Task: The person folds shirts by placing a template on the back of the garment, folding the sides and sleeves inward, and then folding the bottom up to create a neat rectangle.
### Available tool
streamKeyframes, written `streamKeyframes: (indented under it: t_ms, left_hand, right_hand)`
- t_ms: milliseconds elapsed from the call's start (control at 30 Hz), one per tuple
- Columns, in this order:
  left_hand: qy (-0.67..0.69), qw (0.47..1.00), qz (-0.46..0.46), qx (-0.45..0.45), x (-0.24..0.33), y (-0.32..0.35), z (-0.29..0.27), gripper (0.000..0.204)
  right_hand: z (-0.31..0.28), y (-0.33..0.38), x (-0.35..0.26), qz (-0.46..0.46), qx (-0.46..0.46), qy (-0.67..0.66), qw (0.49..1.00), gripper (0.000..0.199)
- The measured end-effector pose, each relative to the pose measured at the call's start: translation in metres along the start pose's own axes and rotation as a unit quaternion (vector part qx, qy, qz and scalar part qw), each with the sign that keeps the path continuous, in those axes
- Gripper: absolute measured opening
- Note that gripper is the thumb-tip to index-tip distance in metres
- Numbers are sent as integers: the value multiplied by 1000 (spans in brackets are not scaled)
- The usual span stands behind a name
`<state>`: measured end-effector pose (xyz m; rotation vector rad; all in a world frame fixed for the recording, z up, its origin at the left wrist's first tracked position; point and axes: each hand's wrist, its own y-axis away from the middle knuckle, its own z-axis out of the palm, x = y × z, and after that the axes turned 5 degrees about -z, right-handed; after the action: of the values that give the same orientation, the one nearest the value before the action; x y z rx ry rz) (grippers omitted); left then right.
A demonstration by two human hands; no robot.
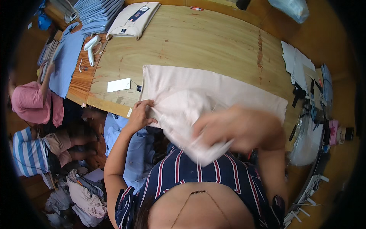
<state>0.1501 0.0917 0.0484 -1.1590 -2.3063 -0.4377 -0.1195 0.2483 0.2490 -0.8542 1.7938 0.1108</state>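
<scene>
A pale pink knit garment [179,78] lies partly flat on the wooden table in front of me. Its near part is bunched up and hangs over the table's front edge toward my body. My left hand [140,116] is closed on the garment's left edge, with the fingers on top of the cloth. Over the right part of the bunched cloth is my right hand [240,128], smeared by motion, so its grip on the cloth cannot be made out. A white card tag [119,85] rests on the table just left of the garment, with a small dark label beside it.
At the back left are a folded cream garment [131,21], a stack of blue clothes [98,13] and a white handheld device [91,49]. White cards [299,63] and plastic bags [307,147] lie at the right. A person in pink [36,101] handles blue cloth on the left.
</scene>
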Motion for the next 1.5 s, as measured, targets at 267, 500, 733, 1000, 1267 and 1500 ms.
streamKeyframes:
  t_ms: [267, 500, 733, 1000, 1267, 1500]
  left_hand:
    - [-4, 984, 45, -171, 16, -57, -33, 82]
    - [-142, 982, 77, -94, 27, -135, -22, 40]
    - [-266, 950, 78, 146, 35, -119, 11, 58]
    - [-263, 959, -75, 68, 25, -87, 55, 57]
    - [-343, 929, -96, 99, 21, -176, 35, 55]
    - [187, 794, -119, 566, 8, -2, 78, 36]
  right_hand:
    - [56, 45, 40, 57, 386, -205, 897, 22]
    - [64, 254, 135, 139, 658, -274, 688, 33]
    - [69, 282, 121, 374, 674, 129, 624, 35]
    - [72, 296, 142, 611, 345, 499, 509, 47]
    - [-27, 300, 199, 539, 344, 538, 549, 43]
    - [66, 366, 86, 588, 387, 478, 525, 55]
